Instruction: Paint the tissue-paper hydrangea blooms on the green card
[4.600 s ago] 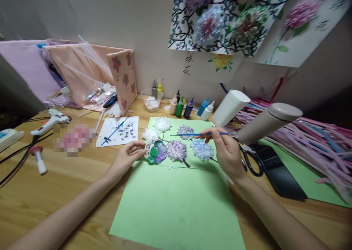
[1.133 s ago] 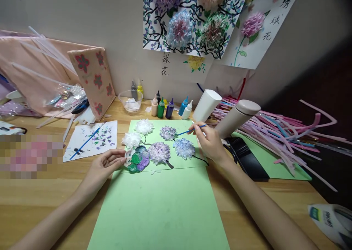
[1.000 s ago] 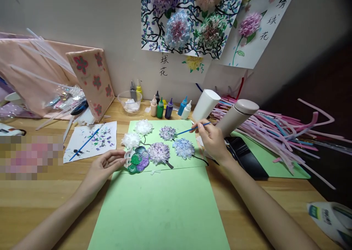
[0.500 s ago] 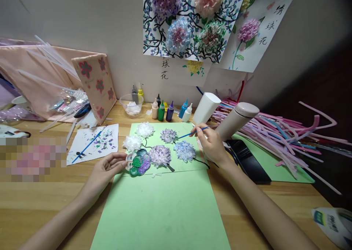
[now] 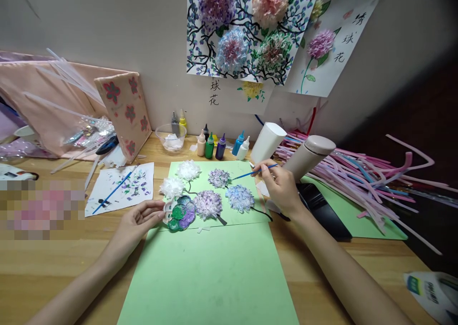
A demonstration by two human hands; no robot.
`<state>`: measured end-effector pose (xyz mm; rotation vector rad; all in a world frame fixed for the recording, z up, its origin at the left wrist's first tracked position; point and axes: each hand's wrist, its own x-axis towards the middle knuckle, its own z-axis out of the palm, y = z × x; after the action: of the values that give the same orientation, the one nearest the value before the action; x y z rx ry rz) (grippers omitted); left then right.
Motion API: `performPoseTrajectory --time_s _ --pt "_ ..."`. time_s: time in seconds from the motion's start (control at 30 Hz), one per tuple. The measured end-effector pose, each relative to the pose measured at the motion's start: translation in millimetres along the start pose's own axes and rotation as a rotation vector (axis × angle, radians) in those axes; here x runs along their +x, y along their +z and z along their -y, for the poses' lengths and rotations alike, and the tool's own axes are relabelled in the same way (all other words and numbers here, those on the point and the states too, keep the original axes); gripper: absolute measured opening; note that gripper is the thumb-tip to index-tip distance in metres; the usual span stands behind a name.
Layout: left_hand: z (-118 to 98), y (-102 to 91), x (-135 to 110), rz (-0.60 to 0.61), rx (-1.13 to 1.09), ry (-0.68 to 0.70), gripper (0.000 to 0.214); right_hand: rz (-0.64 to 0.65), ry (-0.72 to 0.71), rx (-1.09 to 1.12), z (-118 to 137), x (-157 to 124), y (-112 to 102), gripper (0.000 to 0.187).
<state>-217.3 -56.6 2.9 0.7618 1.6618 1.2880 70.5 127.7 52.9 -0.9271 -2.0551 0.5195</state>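
Head view: nearest, green paper (image 5: 211, 277) spreads this side of the palette (image 5: 183, 213). The left hand (image 5: 143, 216) pinches the palette's left edge between thumb and fingers. Right of the palette, the right hand (image 5: 278, 184) grips a blue paintbrush (image 5: 246, 174), its tip at a small purple flower (image 5: 219, 177) beyond the palette, contact unclear. Bottles (image 5: 209, 147) stand farther behind the palette on the tabletop (image 5: 64, 265).
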Motion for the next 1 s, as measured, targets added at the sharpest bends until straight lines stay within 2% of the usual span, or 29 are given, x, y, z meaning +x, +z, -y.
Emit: performPoseTrajectory --time_s 0.27,0.43,0.63,0.8,1.0 --pt "-2.1 -0.3 -1.1 0.004 0.007 0.002 0.048 0.057 -0.02 -0.026 -1.0 -0.3 1.6 0.024" --pt "-3.0 0.2 -0.3 0.008 0.02 0.01 0.048 0.019 -0.041 -0.021 2.2 -0.2 -1.4 0.025" --pt "-4.3 0.6 -1.1 -0.02 0.033 0.018 0.05 0.096 -0.099 -0.051 2.5 -1.4 4.7 0.024" --pt "-5.0 1.0 -1.7 -0.021 0.054 0.038 0.05 0.072 -0.086 -0.042 2.0 -1.2 4.3 0.025" --pt "-2.4 -0.9 0.0 -0.014 0.058 0.036 0.048 0.12 -0.101 -0.052 1.9 -0.9 3.7 0.023"
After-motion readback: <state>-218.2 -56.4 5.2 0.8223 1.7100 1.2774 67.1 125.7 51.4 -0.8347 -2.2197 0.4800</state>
